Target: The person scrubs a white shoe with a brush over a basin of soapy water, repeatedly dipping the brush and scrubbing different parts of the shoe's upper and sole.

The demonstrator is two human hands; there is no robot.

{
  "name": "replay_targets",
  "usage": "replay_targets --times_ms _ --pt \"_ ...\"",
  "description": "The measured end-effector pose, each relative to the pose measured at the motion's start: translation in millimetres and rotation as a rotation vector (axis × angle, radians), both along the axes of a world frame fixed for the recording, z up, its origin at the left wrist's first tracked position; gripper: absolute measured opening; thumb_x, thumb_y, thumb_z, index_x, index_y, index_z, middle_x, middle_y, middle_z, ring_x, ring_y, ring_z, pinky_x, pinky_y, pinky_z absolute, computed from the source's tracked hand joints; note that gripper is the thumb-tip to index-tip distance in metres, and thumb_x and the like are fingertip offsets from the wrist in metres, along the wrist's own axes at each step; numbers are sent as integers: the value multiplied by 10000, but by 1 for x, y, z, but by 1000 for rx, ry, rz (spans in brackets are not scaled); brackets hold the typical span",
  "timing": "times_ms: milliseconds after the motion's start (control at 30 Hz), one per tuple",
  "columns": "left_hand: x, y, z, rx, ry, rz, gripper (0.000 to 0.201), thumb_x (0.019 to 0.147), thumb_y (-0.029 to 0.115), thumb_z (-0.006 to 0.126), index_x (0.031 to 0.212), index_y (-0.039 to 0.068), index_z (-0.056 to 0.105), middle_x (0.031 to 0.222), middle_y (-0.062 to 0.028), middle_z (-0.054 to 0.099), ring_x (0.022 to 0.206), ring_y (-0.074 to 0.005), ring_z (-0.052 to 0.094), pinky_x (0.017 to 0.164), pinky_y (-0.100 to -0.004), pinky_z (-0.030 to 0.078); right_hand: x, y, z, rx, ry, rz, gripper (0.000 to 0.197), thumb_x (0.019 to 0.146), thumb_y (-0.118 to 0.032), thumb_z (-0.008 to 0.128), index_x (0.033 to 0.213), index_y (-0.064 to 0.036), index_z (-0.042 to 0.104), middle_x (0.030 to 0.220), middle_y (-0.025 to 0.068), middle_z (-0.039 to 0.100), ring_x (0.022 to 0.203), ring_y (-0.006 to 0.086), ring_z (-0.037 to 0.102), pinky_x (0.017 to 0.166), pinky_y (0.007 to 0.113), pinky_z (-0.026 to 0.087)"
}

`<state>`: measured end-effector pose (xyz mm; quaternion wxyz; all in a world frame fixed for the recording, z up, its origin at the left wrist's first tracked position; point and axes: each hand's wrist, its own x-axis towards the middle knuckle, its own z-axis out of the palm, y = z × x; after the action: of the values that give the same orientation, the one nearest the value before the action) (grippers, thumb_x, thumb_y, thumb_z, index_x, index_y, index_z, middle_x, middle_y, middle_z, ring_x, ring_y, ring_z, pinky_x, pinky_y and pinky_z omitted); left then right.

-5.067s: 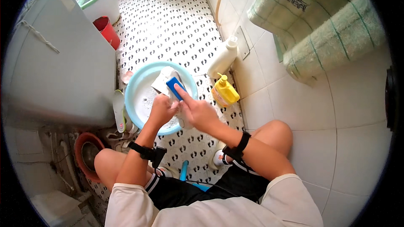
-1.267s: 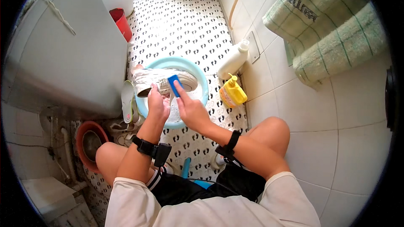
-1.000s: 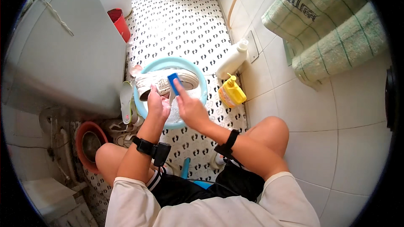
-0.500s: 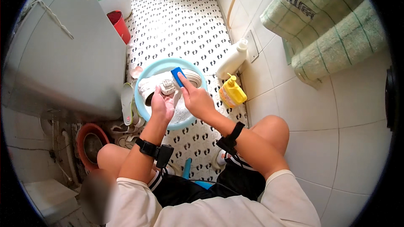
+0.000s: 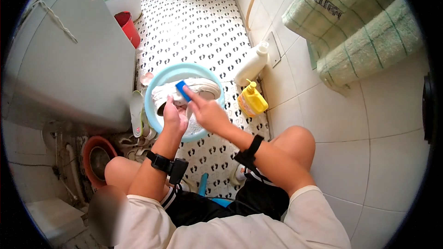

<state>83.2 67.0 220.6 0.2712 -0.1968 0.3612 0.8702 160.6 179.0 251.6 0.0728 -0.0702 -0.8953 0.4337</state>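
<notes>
A white shoe [image 5: 199, 87] lies on its side over a light blue basin [image 5: 152, 74], its dark opening toward me. Under the shoe, my left hand [image 5: 174, 116] is closed on its near side and steadies it; some of its fingers are hidden. In my right hand [image 5: 206, 112] is a small blue scrubbing brush [image 5: 182, 91], pressed against the upper of the shoe near its middle. The brush's underside cannot be seen. White suds [image 5: 196, 127] show in the basin below my hands.
Right of the basin stand a yellow pump bottle [image 5: 252, 100] and a white bottle [image 5: 252, 66] near the tiled wall. Insoles [image 5: 136, 110] lie to the left, beside a metal cabinet [image 5: 87, 64]. A red bucket [image 5: 127, 30] stands farther off; a towel [image 5: 355, 32] hangs at right.
My right hand has moved the blue brush leftward and slightly down along the shoe. The shoe has rolled slightly, with my left hand still holding it.
</notes>
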Motion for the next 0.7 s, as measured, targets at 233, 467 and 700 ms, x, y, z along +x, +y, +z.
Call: replay_targets --times_ms 233,467,700 --pt "-4 -2 -2 -1 -14 56 427 1060 374 303 1245 50 511 1155 -101 598 1026 -219 589 921 -385 499 5 -22 7 -16 -90 28 526 975 -314 466 1483 -340 331 648 229 624 599 432 627 575 521 506" --pt "-16 1 -1 48 -5 116 428 1056 344 339 1331 38 459 1264 -123 576 1108 -243 593 980 -388 497 2 1 0 3 -18 -196 521 987 -258 469 1490 -260 331 584 232 580 550 432 599 526 530 466" --pt "-17 -4 -4 5 50 141 445 1061 334 316 1361 19 413 1320 -147 539 1158 -263 569 1028 -397 463 -3 20 7 111 -7 -185 517 965 -259 511 1466 -267 385 593 232 587 576 412 621 548 505 482"
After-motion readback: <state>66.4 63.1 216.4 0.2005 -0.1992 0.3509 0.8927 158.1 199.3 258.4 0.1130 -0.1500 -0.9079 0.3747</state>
